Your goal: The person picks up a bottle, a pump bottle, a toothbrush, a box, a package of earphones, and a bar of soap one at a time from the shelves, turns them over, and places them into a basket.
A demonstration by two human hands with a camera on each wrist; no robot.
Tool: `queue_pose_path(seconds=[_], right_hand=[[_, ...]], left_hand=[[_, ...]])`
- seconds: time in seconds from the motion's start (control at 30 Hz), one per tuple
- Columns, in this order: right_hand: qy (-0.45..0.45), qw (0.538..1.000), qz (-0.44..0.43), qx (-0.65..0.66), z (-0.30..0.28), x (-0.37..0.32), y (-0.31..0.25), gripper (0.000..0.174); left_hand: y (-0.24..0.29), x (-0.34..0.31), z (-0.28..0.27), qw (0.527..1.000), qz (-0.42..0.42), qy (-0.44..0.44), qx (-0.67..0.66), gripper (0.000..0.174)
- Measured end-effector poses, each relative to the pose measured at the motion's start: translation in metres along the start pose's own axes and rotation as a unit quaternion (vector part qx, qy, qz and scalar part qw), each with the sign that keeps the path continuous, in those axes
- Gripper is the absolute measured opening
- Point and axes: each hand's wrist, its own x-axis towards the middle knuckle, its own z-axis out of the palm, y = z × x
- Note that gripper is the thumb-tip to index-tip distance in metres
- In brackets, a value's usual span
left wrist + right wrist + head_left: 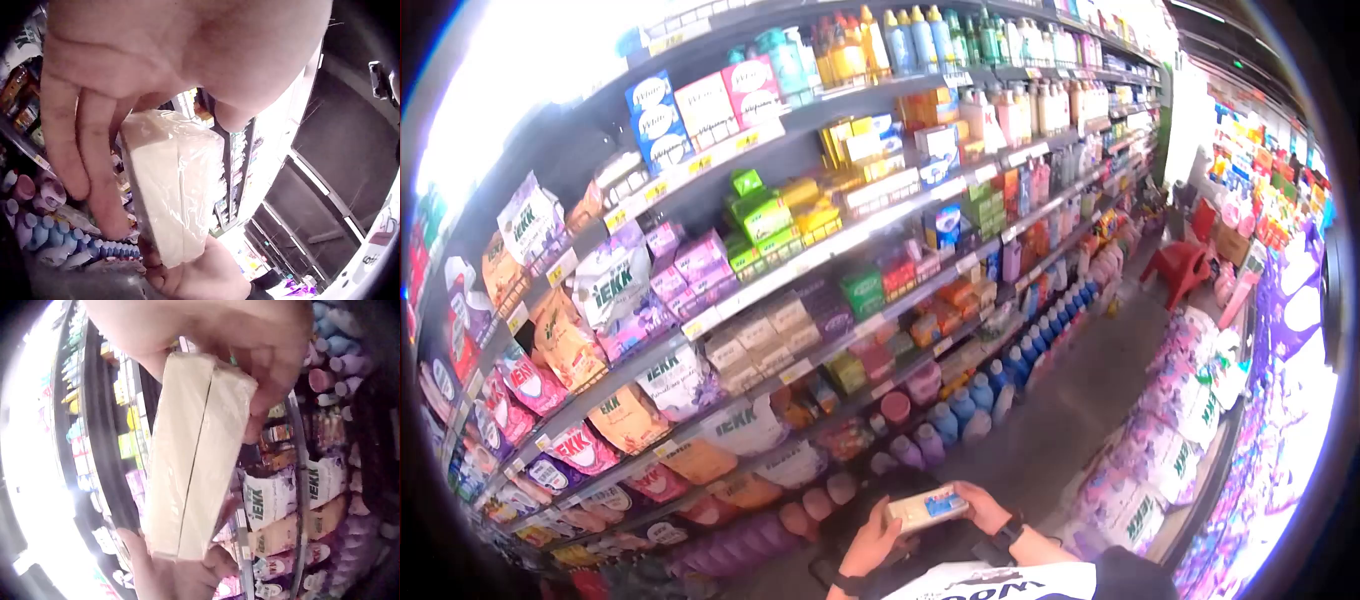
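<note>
Both hands hold a cream plastic-wrapped pack (915, 511) low in front of the body. A blue printed label (945, 502) shows on its upper face in the head view. My left hand (872, 538) grips one end, and my right hand (984, 507) grips the other. Seen from the left wrist, the clear film (178, 181) shines over the pale block, with left fingers (103, 169) alongside it. In the right wrist view a dark seam splits the pack (194, 456) lengthwise into two halves. Part of the right fingers is hidden behind it.
Tall store shelves (870, 210) line the left, stocked with boxes, bottles and bags. Blue bottles (970, 400) stand along the bottom row. Large floral bags (1145, 450) are stacked on the aisle's right side. A red chair (1178, 262) stands farther along the grey floor (1090, 365).
</note>
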Motion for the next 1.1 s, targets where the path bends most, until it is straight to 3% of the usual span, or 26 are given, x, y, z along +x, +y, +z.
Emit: queue_pose_path(seconds=[0.03, 0.13, 0.23, 0.33, 0.4, 0.5, 0.53, 0.57, 0.6, 0.67, 0.77, 0.83, 0.9, 0.93, 1.0, 1.1], right_hand=[[-0.003, 1.0, -0.002, -0.005, -0.013, 0.004, -0.006, 0.033], [-0.025, 0.999, 0.0, 0.02, -0.052, 0.015, -0.028, 0.033], [-0.022, 0.999, -0.022, 0.041, -0.092, 0.021, -0.054, 0.037], [-0.023, 0.987, 0.009, 0.158, -0.122, 0.023, -0.085, 0.045], [-0.015, 0.983, -0.051, 0.178, -0.135, 0.021, -0.112, 0.052], [0.013, 0.971, -0.051, 0.232, -0.129, 0.009, -0.153, 0.059], [-0.01, 0.961, -0.069, 0.266, -0.15, 0.029, -0.142, 0.06], [-0.022, 0.967, -0.051, 0.25, -0.164, 0.04, -0.131, 0.06], [-0.026, 0.984, -0.116, 0.133, -0.176, 0.049, -0.124, 0.058], [-0.054, 0.955, -0.032, 0.29, -0.155, 0.031, -0.152, 0.057], [-0.06, 0.957, -0.017, 0.285, -0.157, 0.034, -0.146, 0.06], [-0.062, 0.96, -0.03, 0.27, -0.151, 0.034, -0.149, 0.058], [-0.043, 0.962, -0.049, 0.266, -0.161, 0.043, -0.138, 0.057], [0.009, 0.985, -0.157, 0.068, -0.182, 0.062, -0.119, 0.052], [0.064, 0.967, -0.239, -0.069, -0.166, 0.03, -0.124, 0.041], [0.059, 0.968, -0.079, 0.232, -0.148, 0.037, -0.154, 0.029]], left_hand=[[0.03, 0.002, 0.008, 0.998, 0.008, 0.009, 0.054, 0.059], [0.04, 0.033, 0.045, 0.997, -0.011, 0.003, -0.08, 0.06], [0.079, 0.062, 0.072, 1.0, -0.027, -0.013, 0.005, 0.06], [0.094, 0.097, 0.101, 0.998, 0.017, -0.031, -0.052, 0.056], [0.101, 0.12, 0.121, 0.989, 0.057, -0.06, -0.118, 0.053], [0.133, 0.136, 0.139, 0.994, 0.04, -0.074, -0.066, 0.053], [0.143, 0.139, 0.143, 0.992, 0.06, -0.094, -0.054, 0.053], [0.149, 0.139, 0.144, 0.994, 0.057, -0.069, -0.067, 0.053], [0.154, 0.14, 0.145, 0.994, 0.059, -0.082, -0.047, 0.054], [0.151, 0.141, 0.147, 0.992, 0.067, -0.104, -0.035, 0.055], [0.143, 0.144, 0.142, 0.99, 0.105, -0.092, -0.029, 0.054], [0.142, 0.147, 0.134, 0.99, 0.091, -0.101, -0.019, 0.054], [0.126, 0.156, 0.133, 0.982, 0.164, -0.083, 0.042, 0.054], [0.14, 0.153, 0.129, 0.982, 0.157, -0.097, 0.048, 0.054], [0.132, 0.158, 0.13, 0.982, 0.144, -0.12, -0.009, 0.054], [0.13, 0.156, 0.129, 0.984, 0.143, -0.104, -0.035, 0.053]])
